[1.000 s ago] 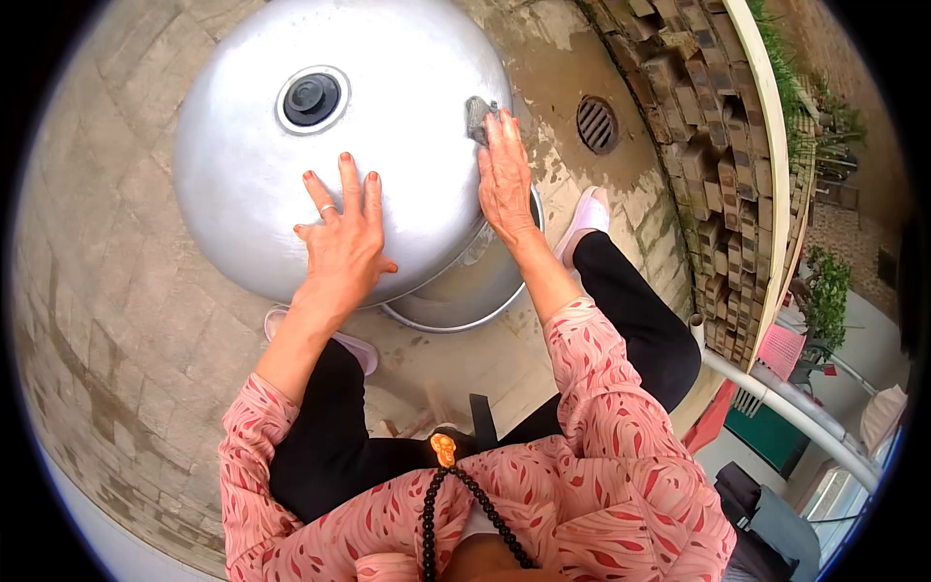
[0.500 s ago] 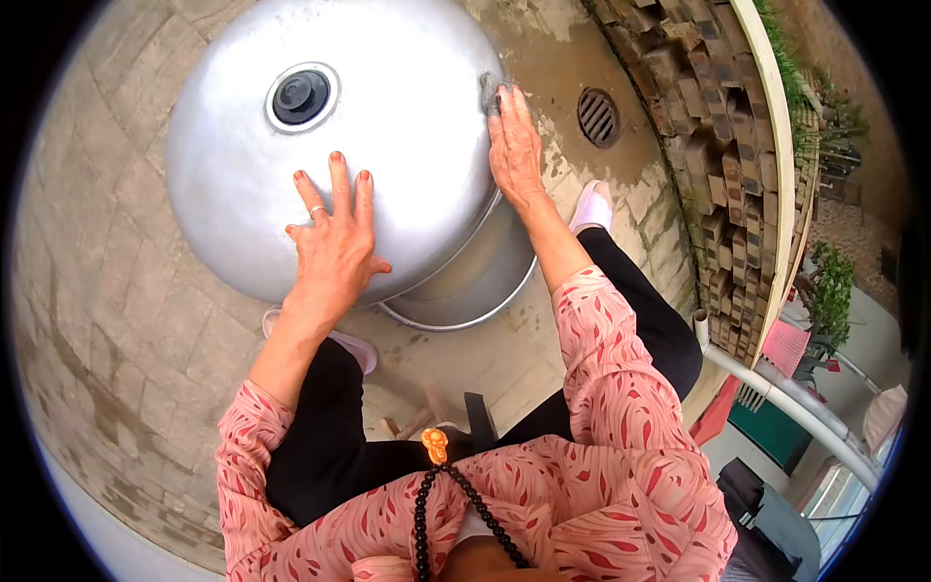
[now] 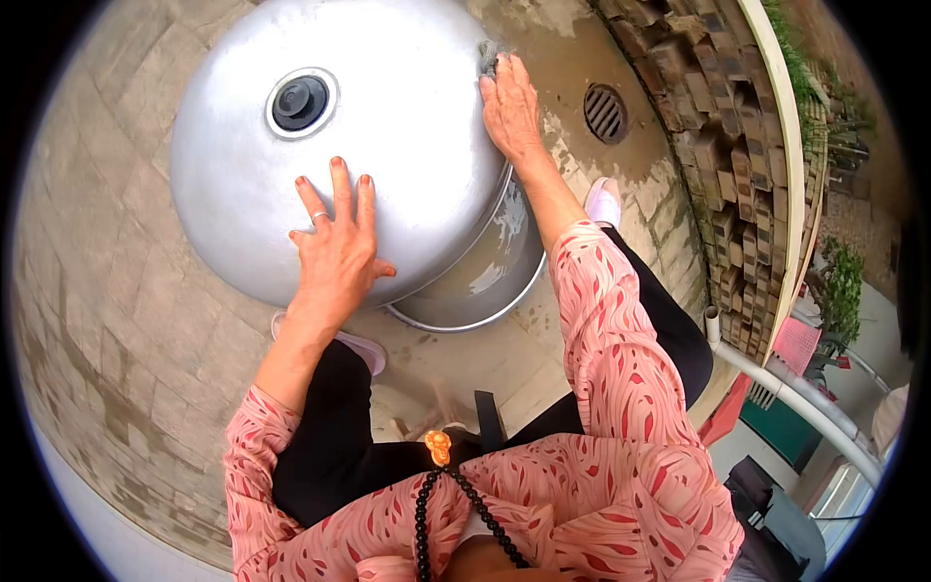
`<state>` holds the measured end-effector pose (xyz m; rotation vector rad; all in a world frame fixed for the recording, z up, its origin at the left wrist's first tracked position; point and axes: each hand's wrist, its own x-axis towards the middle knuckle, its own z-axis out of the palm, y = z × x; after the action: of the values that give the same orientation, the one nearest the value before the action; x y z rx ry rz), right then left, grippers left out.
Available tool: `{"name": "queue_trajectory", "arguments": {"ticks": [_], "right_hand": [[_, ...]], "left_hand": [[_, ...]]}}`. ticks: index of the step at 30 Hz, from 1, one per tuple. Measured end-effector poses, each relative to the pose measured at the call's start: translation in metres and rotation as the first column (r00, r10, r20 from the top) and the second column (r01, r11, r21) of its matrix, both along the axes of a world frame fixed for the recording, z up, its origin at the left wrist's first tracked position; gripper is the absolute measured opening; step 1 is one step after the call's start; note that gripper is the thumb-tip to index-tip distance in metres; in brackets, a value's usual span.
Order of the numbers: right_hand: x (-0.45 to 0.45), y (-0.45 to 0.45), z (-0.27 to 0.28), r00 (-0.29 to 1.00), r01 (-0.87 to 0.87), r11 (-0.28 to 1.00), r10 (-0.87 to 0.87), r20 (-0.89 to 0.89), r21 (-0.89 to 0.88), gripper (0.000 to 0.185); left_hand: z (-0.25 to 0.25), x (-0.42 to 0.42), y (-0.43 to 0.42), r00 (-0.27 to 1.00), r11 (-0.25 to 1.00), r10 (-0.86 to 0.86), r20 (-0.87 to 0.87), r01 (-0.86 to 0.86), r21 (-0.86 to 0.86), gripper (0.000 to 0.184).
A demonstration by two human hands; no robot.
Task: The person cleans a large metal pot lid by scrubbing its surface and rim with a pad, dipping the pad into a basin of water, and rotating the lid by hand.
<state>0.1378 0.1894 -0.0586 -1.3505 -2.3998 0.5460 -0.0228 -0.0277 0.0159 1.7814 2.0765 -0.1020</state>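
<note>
A large domed silver metal lid point(image 3: 223, 184) with a black knob point(image 3: 300, 102) rests on a round metal basin point(image 3: 456, 291). The basin's near side shows below the lid's edge. My left hand point(image 3: 337, 252) lies spread on the lid's near side, fingers apart, a ring on one finger. At the lid's right edge, my right hand point(image 3: 514, 112) presses a grey scouring pad point(image 3: 488, 58) against the rim. Part of the pad is hidden under the fingers.
Wet paving point(image 3: 107, 272) surrounds the basin. A round drain grate point(image 3: 605, 113) lies to the right, before a stack of bricks point(image 3: 722, 145). A white pipe point(image 3: 795, 407) runs at lower right. My feet stand either side of the basin.
My right hand has slid a little farther up along the lid's rim with the scouring pad. My left hand stays spread on the lid.
</note>
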Motion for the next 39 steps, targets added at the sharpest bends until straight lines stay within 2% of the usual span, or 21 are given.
{"name": "queue_trajectory", "arguments": {"ticks": [2,3,7,9,11,13,14,15,17,21,23,25,27,29,33,35,37,38,39], "right_hand": [[-0.021,-0.003,-0.012,1.000,-0.018,0.987,0.015,0.019,0.159,0.052],[-0.023,-0.026,0.001,0.991,-0.110,0.978,0.095,0.091,0.179,0.053],[-0.017,-0.112,0.034,0.900,-0.436,0.899,0.435,0.028,0.043,0.062],[-0.005,-0.118,0.035,0.823,-0.567,0.823,0.567,-0.003,0.005,0.059],[0.001,-0.078,0.033,0.769,-0.637,0.769,0.630,0.112,0.050,0.055],[-0.003,-0.020,0.019,0.903,-0.417,0.900,0.394,0.174,0.124,0.046],[-0.007,0.014,0.007,0.959,-0.257,0.962,0.242,0.148,0.091,0.043],[-0.018,0.033,0.008,0.981,-0.136,0.990,0.140,0.132,-0.039,0.042],[-0.047,0.020,-0.013,0.992,-0.110,0.976,0.096,0.087,0.187,0.043],[-0.067,-0.075,0.020,0.870,-0.491,0.863,0.493,0.014,0.115,0.046],[-0.054,-0.064,0.018,0.796,-0.605,0.793,0.605,0.015,0.076,0.043],[-0.059,-0.025,0.016,0.869,-0.493,0.862,0.484,0.101,0.119,0.040],[-0.071,0.024,0.004,0.959,-0.254,0.965,0.242,0.145,0.071,0.042],[-0.091,0.007,-0.008,0.975,-0.209,0.961,0.190,0.117,0.183,0.045],[-0.072,-0.084,0.024,0.816,-0.577,0.815,0.579,-0.008,0.056,0.049],[-0.051,-0.064,0.029,0.806,-0.591,0.804,0.584,0.094,0.073,0.046],[-0.037,-0.018,0.010,0.922,-0.382,0.909,0.361,0.141,0.169,0.041],[-0.026,0.008,0.006,0.956,-0.262,0.957,0.240,0.169,0.123,0.042],[-0.021,-0.002,0.004,0.967,-0.238,0.960,0.220,0.124,0.146,0.043]], "left_hand": [[0.002,0.000,0.003,1.000,1.000,0.005,-0.019,-0.006,-0.028,0.111],[0.003,0.000,0.003,1.000,1.000,0.011,-0.018,-0.012,-0.026,0.111],[0.001,0.000,0.003,1.000,0.999,0.016,0.004,-0.016,-0.047,0.112],[0.000,0.000,0.002,1.000,0.999,0.005,0.012,-0.005,-0.048,0.112],[0.001,-0.002,0.000,1.000,1.000,-0.004,0.008,0.004,-0.023,0.111],[0.001,-0.002,0.000,1.000,1.000,-0.006,0.019,0.007,-0.019,0.111],[0.001,-0.002,0.000,1.000,1.000,-0.001,0.019,0.002,-0.021,0.110],[0.002,-0.003,-0.001,1.000,1.000,0.000,0.012,0.000,-0.023,0.111],[0.002,-0.003,0.001,1.000,1.000,-0.004,0.005,0.005,-0.020,0.111],[-0.001,-0.005,-0.001,0.999,1.000,-0.002,0.046,0.001,0.023,0.111],[-0.002,-0.004,-0.003,0.999,0.999,0.002,0.048,-0.004,0.041,0.109],[-0.004,-0.005,-0.004,0.999,0.997,0.009,0.049,-0.013,0.071,0.108],[-0.003,-0.004,-0.004,0.999,0.997,0.007,0.041,-0.010,0.073,0.108],[-0.001,-0.004,-0.001,1.000,0.999,-0.004,0.018,0.003,0.044,0.108],[-0.004,-0.003,-0.002,0.999,0.997,0.008,0.044,-0.011,0.078,0.109],[-0.005,-0.004,-0.005,0.999,0.995,0.003,0.046,-0.007,0.097,0.109],[-0.007,-0.005,-0.006,1.000,0.994,0.001,0.030,-0.004,0.110,0.108],[-0.007,-0.005,-0.005,1.000,0.993,0.002,0.015,-0.004,0.116,0.108],[-0.006,-0.004,-0.006,1.000,0.993,-0.006,0.009,0.005,0.117,0.108]]}}
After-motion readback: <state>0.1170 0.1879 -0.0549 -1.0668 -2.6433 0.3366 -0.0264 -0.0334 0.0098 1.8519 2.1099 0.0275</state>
